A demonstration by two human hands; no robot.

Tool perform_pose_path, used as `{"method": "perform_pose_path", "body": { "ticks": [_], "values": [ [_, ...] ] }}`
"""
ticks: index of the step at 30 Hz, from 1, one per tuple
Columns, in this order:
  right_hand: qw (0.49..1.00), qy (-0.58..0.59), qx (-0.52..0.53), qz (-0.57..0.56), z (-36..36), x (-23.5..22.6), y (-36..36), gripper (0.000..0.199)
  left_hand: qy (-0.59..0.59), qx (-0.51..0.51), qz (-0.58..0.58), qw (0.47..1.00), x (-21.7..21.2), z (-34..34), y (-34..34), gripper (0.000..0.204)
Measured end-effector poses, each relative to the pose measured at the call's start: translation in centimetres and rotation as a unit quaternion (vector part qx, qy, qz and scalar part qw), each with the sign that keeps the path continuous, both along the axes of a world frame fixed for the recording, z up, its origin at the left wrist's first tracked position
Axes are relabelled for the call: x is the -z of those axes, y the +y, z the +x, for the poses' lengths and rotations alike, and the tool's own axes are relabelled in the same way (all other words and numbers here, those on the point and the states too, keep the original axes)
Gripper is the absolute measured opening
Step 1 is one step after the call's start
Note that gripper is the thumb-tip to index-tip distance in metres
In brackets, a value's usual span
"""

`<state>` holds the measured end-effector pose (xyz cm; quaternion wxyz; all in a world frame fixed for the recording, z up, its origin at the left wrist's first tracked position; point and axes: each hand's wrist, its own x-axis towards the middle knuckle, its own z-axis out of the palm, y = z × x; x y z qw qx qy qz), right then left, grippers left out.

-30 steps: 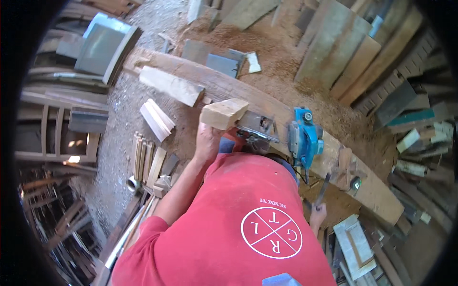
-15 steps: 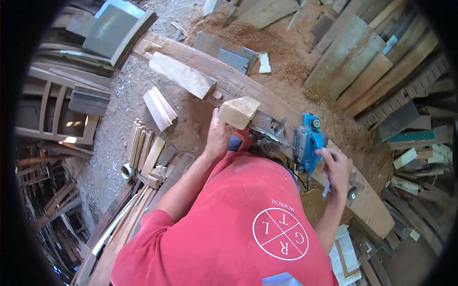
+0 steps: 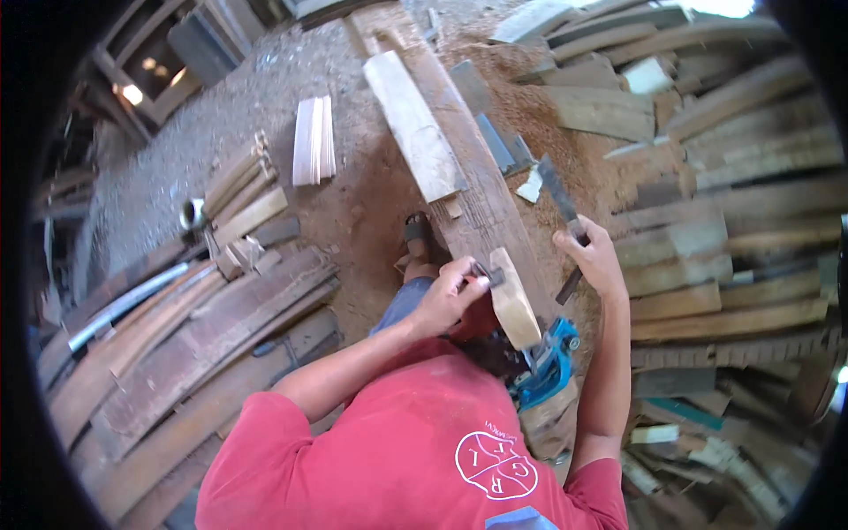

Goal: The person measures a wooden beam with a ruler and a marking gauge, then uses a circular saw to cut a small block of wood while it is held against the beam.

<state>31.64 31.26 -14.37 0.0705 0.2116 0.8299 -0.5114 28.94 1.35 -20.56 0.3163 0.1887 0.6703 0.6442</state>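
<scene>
My left hand [image 3: 446,300] is closed, thumb and fingers pinching a small dark piece [image 3: 488,275] against the side of a pale wooden block [image 3: 514,305]. The block stands at the edge of a long plank bench [image 3: 481,199], in front of my body. My right hand [image 3: 590,252] is closed around a long dark tool [image 3: 556,187], raised to the right of the bench. A broad flat length of it points away from me, and a narrower end sticks out below the hand; its exact kind is unclear. A blue electric planer [image 3: 548,367] is partly hidden beyond the block's near end.
A thick pale board [image 3: 411,124] lies along the bench's far part. Thin light strips [image 3: 314,141] lie on the ground to the left, with stacked planks [image 3: 194,353] nearer me. Lumber [image 3: 689,247] fills the right side. Sawdust [image 3: 521,106] covers the ground beyond the bench.
My view has turned, and the scene has swung round. My right hand has left the planer's side and now holds the dark tool. The block has tilted, and the left hand's small dark piece now shows.
</scene>
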Motion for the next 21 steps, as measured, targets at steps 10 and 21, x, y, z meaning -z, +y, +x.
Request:
{"method": "perform_pose_path", "body": {
  "ticks": [10,21],
  "values": [
    [0.924,-0.057,-0.345,0.156,-20.8,7.6,1.3,0.048,-0.019,0.049,0.009,0.999,-0.6,-0.8,0.3,0.036],
    [0.893,0.019,-0.319,0.317,-30.0,13.5,0.6,0.068,-0.089,0.073,0.019,0.993,-1.2,-1.9,0.4,0.033]
  ]
}}
